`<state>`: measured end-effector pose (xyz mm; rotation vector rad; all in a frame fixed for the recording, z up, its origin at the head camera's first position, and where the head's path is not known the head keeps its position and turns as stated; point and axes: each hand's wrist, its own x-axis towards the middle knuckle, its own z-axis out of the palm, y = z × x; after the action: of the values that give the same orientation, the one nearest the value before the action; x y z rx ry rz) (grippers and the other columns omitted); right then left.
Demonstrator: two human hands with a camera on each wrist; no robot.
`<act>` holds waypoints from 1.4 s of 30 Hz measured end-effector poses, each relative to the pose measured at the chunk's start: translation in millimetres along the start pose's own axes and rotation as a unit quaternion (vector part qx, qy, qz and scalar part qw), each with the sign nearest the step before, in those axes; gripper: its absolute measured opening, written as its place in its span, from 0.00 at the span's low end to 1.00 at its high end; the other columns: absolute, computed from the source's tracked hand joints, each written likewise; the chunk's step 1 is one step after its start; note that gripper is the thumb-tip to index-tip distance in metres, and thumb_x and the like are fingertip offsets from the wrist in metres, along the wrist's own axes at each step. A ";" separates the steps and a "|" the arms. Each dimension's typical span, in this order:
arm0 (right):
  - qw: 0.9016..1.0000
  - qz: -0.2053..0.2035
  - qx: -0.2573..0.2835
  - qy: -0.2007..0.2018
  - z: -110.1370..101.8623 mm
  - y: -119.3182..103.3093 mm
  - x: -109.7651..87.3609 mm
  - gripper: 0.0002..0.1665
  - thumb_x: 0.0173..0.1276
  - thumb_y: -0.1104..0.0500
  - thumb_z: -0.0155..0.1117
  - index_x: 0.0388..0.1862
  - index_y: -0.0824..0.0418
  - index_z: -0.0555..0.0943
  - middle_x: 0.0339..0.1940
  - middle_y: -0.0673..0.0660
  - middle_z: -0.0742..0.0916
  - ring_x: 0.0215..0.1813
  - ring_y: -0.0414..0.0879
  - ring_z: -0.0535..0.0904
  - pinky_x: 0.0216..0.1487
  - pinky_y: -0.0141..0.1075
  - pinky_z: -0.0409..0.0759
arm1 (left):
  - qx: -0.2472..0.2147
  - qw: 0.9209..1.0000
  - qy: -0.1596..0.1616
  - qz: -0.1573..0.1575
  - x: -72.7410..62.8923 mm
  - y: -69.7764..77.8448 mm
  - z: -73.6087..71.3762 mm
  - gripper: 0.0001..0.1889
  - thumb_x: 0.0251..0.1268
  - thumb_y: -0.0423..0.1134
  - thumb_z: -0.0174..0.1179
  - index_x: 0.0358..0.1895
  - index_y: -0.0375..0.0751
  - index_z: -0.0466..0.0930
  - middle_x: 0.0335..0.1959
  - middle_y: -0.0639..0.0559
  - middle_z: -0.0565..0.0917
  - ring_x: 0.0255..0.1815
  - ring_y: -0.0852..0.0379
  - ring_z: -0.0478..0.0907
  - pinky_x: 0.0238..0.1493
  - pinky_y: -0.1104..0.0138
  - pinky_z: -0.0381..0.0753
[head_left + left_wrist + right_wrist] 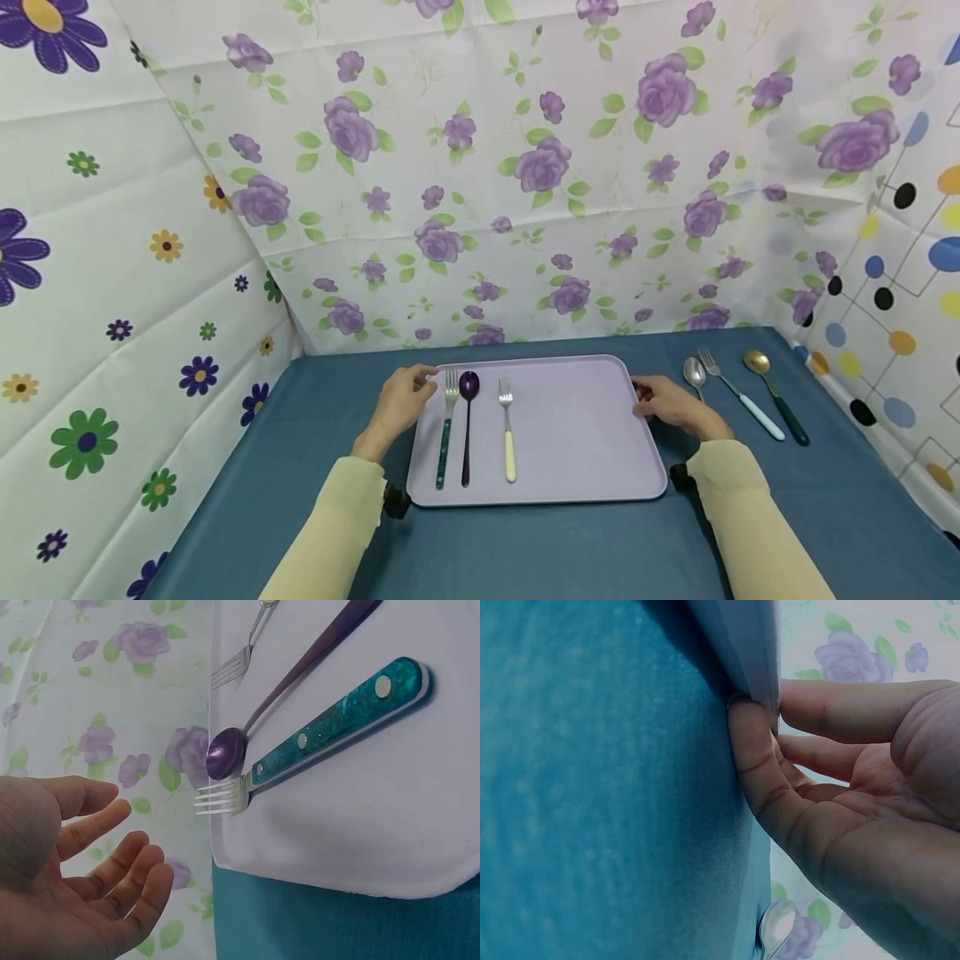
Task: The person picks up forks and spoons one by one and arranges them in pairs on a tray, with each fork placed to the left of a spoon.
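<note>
A pale lilac tray (577, 433) lies on the blue-covered table. On its left part lie a fork with a green handle (445, 442), a dark purple spoon (468, 417) and a fork with a cream handle (509, 442). By the tray's upper left corner is my left hand (401, 402); the left wrist view shows its fingers loosely bent, holding nothing, apart from the tray. My right hand (670, 405) pinches the tray's right edge. In the right wrist view, the thumb and fingers (757, 746) are on either side of the rim.
Right of the tray lie a small silver spoon (694, 372), a fork with a white handle (750, 404) and a gold-bowled spoon with a dark green handle (780, 400). Flower-printed cloth (450, 192) hangs behind the table, with more patterned cloth on both sides.
</note>
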<state>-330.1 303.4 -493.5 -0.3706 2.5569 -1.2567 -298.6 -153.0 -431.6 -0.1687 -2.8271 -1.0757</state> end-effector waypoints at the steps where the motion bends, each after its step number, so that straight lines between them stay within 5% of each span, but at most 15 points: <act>1: 1.000 -0.001 0.001 0.000 0.0 0.2 0.2 0.39 0.68 0.73 0.62 0.75 0.84 0.60 0.39 0.62 0.78 0.40 0.52 0.76 0.42 0.43 0.83 | -0.002 1.000 0.001 -0.001 0.0 -1.0 0.3 0.17 0.77 0.35 0.58 0.63 0.34 0.82 0.48 0.39 0.81 0.50 0.43 0.79 0.45 0.51 0.82; 15: 1.000 0.009 0.005 0.000 1.9 -1.0 0.1 0.38 0.69 0.73 0.62 0.75 0.83 0.61 0.39 0.62 0.78 0.40 0.52 0.75 0.42 0.43 0.82 | -0.015 1.000 0.002 -0.017 -2.9 -16.1 4.1 0.19 0.77 0.37 0.58 0.65 0.33 0.80 0.46 0.39 0.81 0.48 0.43 0.79 0.46 0.51 0.81; 27: 1.000 0.009 0.004 -0.003 1.7 -1.8 -0.2 0.39 0.70 0.73 0.61 0.75 0.83 0.59 0.40 0.62 0.79 0.41 0.53 0.76 0.43 0.43 0.83 | -0.020 0.997 -0.013 -0.071 -1.8 -43.0 11.7 0.24 0.79 0.40 0.58 0.70 0.30 0.74 0.46 0.40 0.81 0.48 0.45 0.80 0.47 0.52 0.81; 42: 1.000 0.015 -0.002 0.002 1.5 0.3 0.9 0.39 0.70 0.73 0.61 0.76 0.83 0.59 0.41 0.62 0.79 0.42 0.52 0.76 0.42 0.41 0.82 | -0.031 0.996 -0.027 -0.080 -4.8 -53.8 14.0 0.25 0.80 0.40 0.56 0.71 0.29 0.73 0.46 0.40 0.81 0.44 0.47 0.78 0.45 0.53 0.80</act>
<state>-330.5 302.1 -494.8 -0.3296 2.5593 -1.2423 -302.5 -183.9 -477.8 0.0238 -2.8972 -1.2094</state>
